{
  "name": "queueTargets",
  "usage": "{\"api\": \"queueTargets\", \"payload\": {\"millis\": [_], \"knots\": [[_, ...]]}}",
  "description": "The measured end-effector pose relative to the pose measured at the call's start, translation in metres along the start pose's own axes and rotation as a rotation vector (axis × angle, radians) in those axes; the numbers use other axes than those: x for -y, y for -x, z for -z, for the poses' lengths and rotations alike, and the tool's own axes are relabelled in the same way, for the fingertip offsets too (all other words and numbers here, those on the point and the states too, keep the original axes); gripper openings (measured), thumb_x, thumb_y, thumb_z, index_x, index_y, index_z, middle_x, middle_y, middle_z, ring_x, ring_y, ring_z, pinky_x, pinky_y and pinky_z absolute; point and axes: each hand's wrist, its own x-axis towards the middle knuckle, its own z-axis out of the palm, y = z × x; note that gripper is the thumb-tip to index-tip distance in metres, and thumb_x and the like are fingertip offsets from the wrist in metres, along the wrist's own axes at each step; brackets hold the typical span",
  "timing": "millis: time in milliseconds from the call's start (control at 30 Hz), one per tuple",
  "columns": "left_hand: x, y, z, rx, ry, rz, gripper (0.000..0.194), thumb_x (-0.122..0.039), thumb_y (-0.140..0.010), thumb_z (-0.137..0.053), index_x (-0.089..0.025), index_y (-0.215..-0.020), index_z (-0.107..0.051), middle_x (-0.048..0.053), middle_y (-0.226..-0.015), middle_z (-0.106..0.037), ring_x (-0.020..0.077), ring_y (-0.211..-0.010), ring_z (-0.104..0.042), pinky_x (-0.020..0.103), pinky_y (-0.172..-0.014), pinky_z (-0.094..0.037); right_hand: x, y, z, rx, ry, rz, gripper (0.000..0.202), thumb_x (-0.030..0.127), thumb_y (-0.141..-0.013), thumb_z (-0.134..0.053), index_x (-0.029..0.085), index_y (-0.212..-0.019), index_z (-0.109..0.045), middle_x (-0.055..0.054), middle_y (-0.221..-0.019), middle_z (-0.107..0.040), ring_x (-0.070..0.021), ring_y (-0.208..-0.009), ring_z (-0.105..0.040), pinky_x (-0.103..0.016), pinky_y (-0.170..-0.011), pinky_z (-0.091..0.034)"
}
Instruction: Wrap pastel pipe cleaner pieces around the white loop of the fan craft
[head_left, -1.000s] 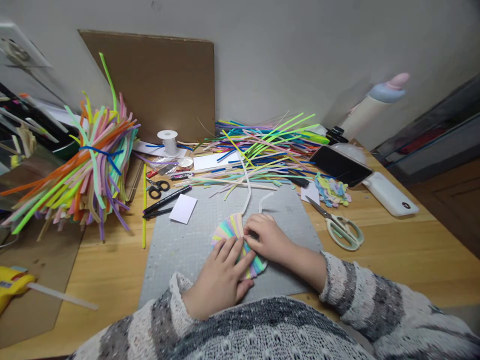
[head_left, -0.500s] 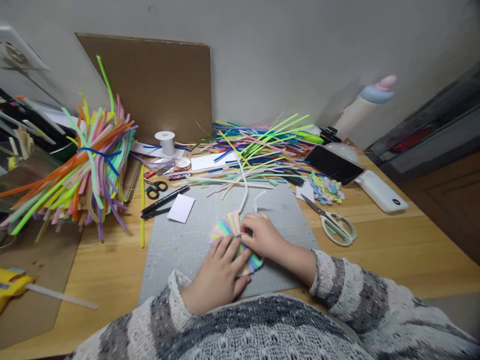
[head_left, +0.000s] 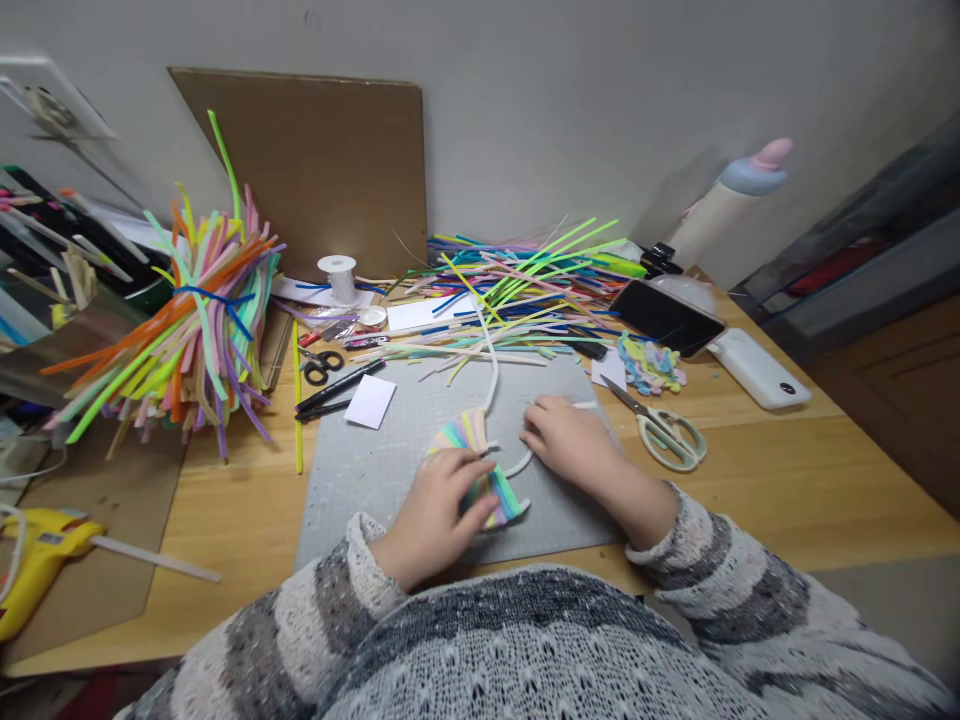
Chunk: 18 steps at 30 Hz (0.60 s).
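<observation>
A pastel-striped, fan-like piece made of pipe cleaners rests on the grey cutting mat. My left hand grips it, thumb on the near side and fingers across its middle, hiding much of it. White pipe cleaner ends stick out of the piece. To the right, my right hand is closed on a white pipe cleaner that runs from the piece; its other end shows beyond the knuckles. Another white pipe cleaner length leads from the piece's top toward the back.
Loose pipe cleaners lie along the back, with a tied bundle at left. Scissors and a phone are at right. Small black scissors, markers, a white card and a yellow glue gun are at left.
My right hand has moved right, away from the piece's centre, drawing the white pipe cleaner out with it. My left hand stays on the piece, and the view has shifted slightly.
</observation>
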Motion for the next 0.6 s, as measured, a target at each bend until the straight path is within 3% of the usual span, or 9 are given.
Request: {"api": "queueTargets", "payload": {"millis": [100, 167, 233, 433, 600], "knots": [[0.002, -0.007, 0.004, -0.138, 0.719, 0.248, 0.035, -0.038, -0.095, -0.04, -0.018, -0.107, -0.065, 0.011, -0.112, -0.065, 0.0217, -0.11, -0.058, 0.045, -0.103, -0.041, 0.005, 0.002, 0.001, -0.105, 0.072, 0.066, 0.009, 0.025, -0.082, -0.062, 0.019, -0.088, -0.064, -0.013, -0.112, -0.06, -0.0297, -0.103, -0.053, -0.041, -0.081, -0.038], [0.003, -0.013, 0.009, -0.12, 1.175, 0.422, 0.036, -0.036, -0.096, -0.036, -0.015, -0.109, -0.063, 0.012, -0.113, -0.066, 0.0191, -0.106, -0.062, 0.039, -0.1, -0.046, 0.007, 0.003, 0.001, -0.162, 0.089, 0.062, 0.014, 0.027, -0.082, -0.062, 0.02, -0.093, -0.065, -0.013, -0.123, -0.056, -0.0325, -0.112, -0.049, -0.05, -0.091, -0.033], [0.003, -0.018, 0.014, -0.113, 1.437, 0.538, 0.034, -0.031, -0.097, -0.036, -0.012, -0.108, -0.062, 0.013, -0.114, -0.065, 0.0161, -0.105, -0.063, 0.03, -0.097, -0.048, 0.005, 0.004, 0.002, -0.204, 0.075, 0.035, 0.02, 0.031, -0.082, -0.062, 0.022, -0.099, -0.065, -0.013, -0.129, -0.054, -0.0334, -0.118, -0.045, -0.057, -0.098, -0.025], [0.002, -0.02, 0.018, -0.134, 1.598, 0.592, 0.033, -0.028, -0.098, -0.035, -0.008, -0.112, -0.057, 0.015, -0.116, -0.063, 0.0147, -0.106, -0.064, 0.023, -0.093, -0.051, -0.015, 0.004, 0.01, -0.29, 0.005, -0.118, 0.024, 0.035, -0.084, -0.06, 0.024, -0.104, -0.067, -0.011, -0.13, -0.054, -0.0333, -0.122, -0.043, -0.065, -0.103, -0.013], [0.002, -0.02, 0.017, -0.131, 1.585, 0.592, 0.031, -0.028, -0.097, -0.037, -0.009, -0.11, -0.058, 0.015, -0.111, -0.065, 0.0142, -0.103, -0.064, 0.023, -0.09, -0.052, -0.021, -0.001, 0.015, -0.243, 0.077, 0.024, 0.024, 0.023, -0.087, -0.054, 0.029, -0.107, -0.067, -0.008, -0.137, -0.051, -0.0311, -0.129, -0.039, -0.066, -0.105, -0.009]]}}
